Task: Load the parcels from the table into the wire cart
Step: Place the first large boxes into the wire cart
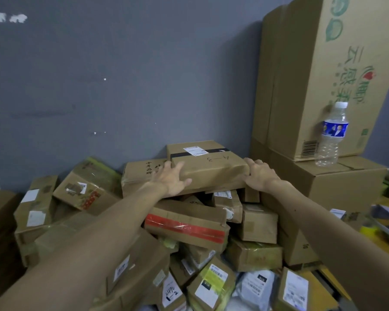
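Here the top parcel [208,167] sits gripped between left hand [170,179] and right hand [259,173].

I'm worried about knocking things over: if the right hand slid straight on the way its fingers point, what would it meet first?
The right hand already grips the top cardboard parcel. Its fingers point up and left across the parcel's top; beyond that, probably only the grey wall, though depth is unclear.

Top box [208,163] lies between the left hand [170,179] and right hand [262,175], on the parcel pile [186,223] beneath both. Right of the right hand, stacked cartons [319,187] carry a bottle [331,133]. Wall [121,75] behind the hands.
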